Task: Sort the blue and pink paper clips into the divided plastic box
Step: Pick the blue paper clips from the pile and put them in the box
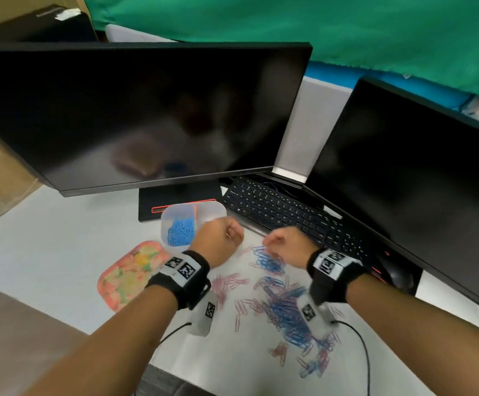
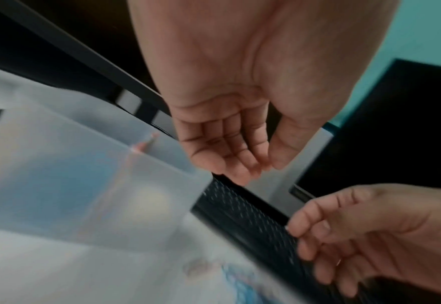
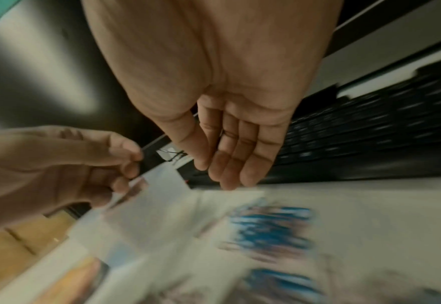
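— Translucent plastic is seen in the head view: the divided plastic box (image 1: 193,224) stands at 12 o'clock from the left hand (image 1: 219,242), with blue paper clips (image 1: 181,231) heaped in its left compartment. What is held?

— Nothing can be made out in that hand; its fingers are curled inward beside the box. The right hand (image 1: 287,244) is held over the mixed pile of clips (image 1: 282,301), which is spread on the white desk (image 1: 61,252) at 6 o'clock from both hands. A floral lid (image 1: 129,274) lies at 8 o'clock from the box.

— And the left wrist view?

— Loosely bent fingers (image 2: 230,144) are shown with an empty palm, the box (image 2: 84,185) blurred at 8 o'clock.

— The right wrist view?

— Relaxed, nearly straight fingers (image 3: 240,154) are shown; whether a clip is pinched cannot be told. A keyboard (image 3: 370,127) lies at 3 o'clock.
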